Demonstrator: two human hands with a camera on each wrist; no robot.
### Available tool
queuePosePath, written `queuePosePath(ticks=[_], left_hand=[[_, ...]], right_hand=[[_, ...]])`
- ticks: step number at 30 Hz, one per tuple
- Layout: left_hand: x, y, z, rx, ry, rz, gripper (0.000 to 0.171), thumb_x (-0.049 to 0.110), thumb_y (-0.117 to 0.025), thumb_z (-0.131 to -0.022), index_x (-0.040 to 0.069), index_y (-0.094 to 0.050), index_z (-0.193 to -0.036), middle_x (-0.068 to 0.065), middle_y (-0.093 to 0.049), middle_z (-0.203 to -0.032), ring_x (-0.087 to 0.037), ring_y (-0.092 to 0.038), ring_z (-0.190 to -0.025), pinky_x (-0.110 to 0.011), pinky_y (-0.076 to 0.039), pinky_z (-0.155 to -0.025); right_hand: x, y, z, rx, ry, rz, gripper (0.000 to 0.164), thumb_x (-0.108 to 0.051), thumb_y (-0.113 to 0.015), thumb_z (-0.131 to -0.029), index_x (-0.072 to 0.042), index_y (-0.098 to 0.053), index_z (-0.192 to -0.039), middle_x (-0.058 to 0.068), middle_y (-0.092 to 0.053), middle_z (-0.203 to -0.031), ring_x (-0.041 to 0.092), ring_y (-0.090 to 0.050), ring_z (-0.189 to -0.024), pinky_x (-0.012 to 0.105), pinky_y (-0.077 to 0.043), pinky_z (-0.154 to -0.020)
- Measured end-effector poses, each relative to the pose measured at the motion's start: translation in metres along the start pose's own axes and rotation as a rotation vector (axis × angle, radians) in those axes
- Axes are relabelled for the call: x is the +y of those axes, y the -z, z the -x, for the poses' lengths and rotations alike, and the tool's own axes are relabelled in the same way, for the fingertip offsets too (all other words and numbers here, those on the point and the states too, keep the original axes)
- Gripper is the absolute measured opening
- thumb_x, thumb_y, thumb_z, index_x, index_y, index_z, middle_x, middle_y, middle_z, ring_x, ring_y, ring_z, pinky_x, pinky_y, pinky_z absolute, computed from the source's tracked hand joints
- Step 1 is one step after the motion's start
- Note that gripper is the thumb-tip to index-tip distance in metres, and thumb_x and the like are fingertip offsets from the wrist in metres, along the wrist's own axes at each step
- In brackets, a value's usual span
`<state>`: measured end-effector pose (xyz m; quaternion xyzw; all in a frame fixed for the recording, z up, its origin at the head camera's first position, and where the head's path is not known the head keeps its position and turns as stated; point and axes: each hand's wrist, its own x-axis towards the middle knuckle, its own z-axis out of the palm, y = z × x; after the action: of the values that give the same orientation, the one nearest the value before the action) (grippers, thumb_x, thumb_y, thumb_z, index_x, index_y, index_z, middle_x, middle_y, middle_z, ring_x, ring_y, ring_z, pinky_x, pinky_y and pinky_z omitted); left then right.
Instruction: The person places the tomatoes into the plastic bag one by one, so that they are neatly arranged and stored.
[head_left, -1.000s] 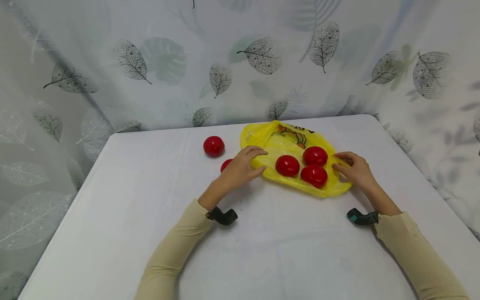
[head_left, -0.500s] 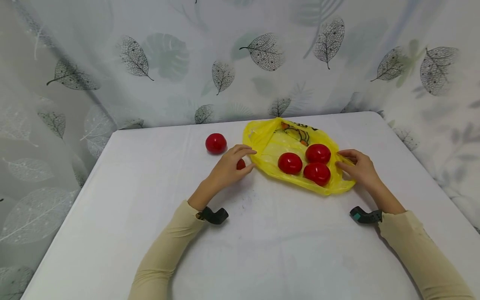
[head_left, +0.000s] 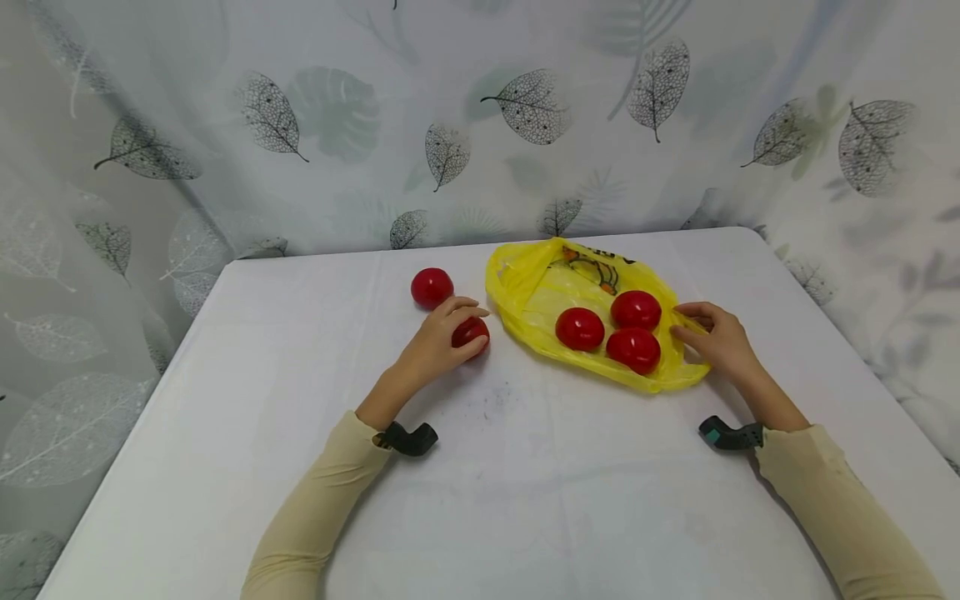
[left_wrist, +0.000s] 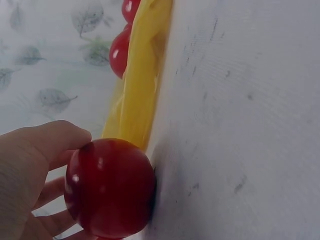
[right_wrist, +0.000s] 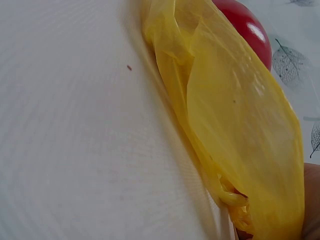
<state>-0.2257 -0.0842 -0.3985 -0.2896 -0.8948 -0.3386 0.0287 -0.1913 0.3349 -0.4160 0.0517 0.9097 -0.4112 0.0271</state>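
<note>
Held a red ball [head_left: 470, 333] in the left hand [head_left: 437, 343] on a white table [head_left: 525, 500], near a yellow bag [head_left: 510, 271] at three o'clock. Stood, by all appearances, past halfway: had three red balls [head_left: 580, 330] lying inside the bag and two left outside, counting the one in hand. Curved the left fingers over the ball's twelve-o'clock side and set the thumb near six, spread about as wide as the ball; could not tell how firmly. Pinched the bag's three-o'clock edge in the right hand [head_left: 718, 340], with fingers drawn narrow on the plastic. Left a second loose ball [head_left: 431, 287] at eleven o'clock from the first, close by the knuckles. Worked before a leaf-print cloth [head_left: 337, 183] at twelve.
</note>
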Motion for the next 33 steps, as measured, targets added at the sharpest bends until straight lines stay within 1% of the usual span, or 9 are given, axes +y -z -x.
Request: queuePosePath(ticks=[5,9,17,23,29,33], left_hand=[[-0.0034,0.0009,0.0055,-0.017,0.027,0.016,0.042,0.019,-0.074,-0.087,0.009,-0.062,-0.127,-0.01,-0.053,-0.133,-0.03,-0.049,-0.123,-0.045,-0.052,-0.096],[-0.0039,0.0013,0.0079,-0.033,0.033,0.032,0.045,0.02,-0.075,-0.087,0.009,-0.061,-0.128,-0.011,-0.052,-0.133,-0.03,-0.049,-0.124,-0.046,-0.051,-0.096],[-0.0054,0.0023,0.0085,-0.05,0.021,0.043,0.056,0.017,-0.08,-0.081,0.009,-0.057,-0.131,-0.011,-0.051,-0.134,-0.031,-0.049,-0.124,-0.048,-0.05,-0.097],[-0.0082,0.0014,0.0074,-0.041,0.011,0.037,0.055,0.019,-0.08,-0.081,0.01,-0.058,-0.131,-0.011,-0.051,-0.134,-0.03,-0.05,-0.123,-0.047,-0.05,-0.098],[-0.0088,0.0011,0.0062,-0.036,0.008,0.039,0.055,0.018,-0.081,-0.081,0.009,-0.059,-0.13,-0.011,-0.053,-0.132,-0.03,-0.051,-0.122,-0.046,-0.051,-0.096],[-0.0067,0.0025,0.0027,-0.031,-0.021,0.029,0.054,0.018,-0.081,-0.08,0.009,-0.059,-0.129,-0.012,-0.053,-0.131,-0.029,-0.051,-0.121,-0.045,-0.052,-0.095]], right_hand=[[0.0007,-0.0003,0.0007,0.004,-0.004,-0.005,0.054,-0.03,-0.056,-0.099,0.006,-0.044,-0.138,0.031,-0.046,-0.136,0.046,-0.042,-0.125,0.058,-0.036,-0.107],[0.0018,-0.0004,0.001,0.008,0.0,0.003,0.054,-0.03,-0.057,-0.099,0.006,-0.045,-0.137,0.03,-0.046,-0.135,0.045,-0.044,-0.124,0.058,-0.037,-0.106],[0.0025,-0.0002,0.0004,0.01,-0.001,-0.003,0.052,-0.029,-0.057,-0.099,0.005,-0.045,-0.137,0.03,-0.047,-0.135,0.045,-0.043,-0.124,0.058,-0.036,-0.107],[0.0016,-0.0001,-0.0008,0.021,-0.001,0.002,0.052,-0.028,-0.057,-0.099,0.005,-0.045,-0.137,0.029,-0.047,-0.136,0.044,-0.044,-0.125,0.057,-0.037,-0.107],[0.0003,-0.0003,-0.0002,0.012,-0.001,-0.005,0.052,-0.028,-0.057,-0.099,0.005,-0.045,-0.137,0.03,-0.047,-0.136,0.044,-0.044,-0.125,0.056,-0.037,-0.107],[-0.0002,-0.0001,0.0004,0.016,0.0,-0.004,0.052,-0.028,-0.057,-0.099,0.005,-0.045,-0.137,0.03,-0.047,-0.135,0.044,-0.044,-0.125,0.056,-0.037,-0.107]])
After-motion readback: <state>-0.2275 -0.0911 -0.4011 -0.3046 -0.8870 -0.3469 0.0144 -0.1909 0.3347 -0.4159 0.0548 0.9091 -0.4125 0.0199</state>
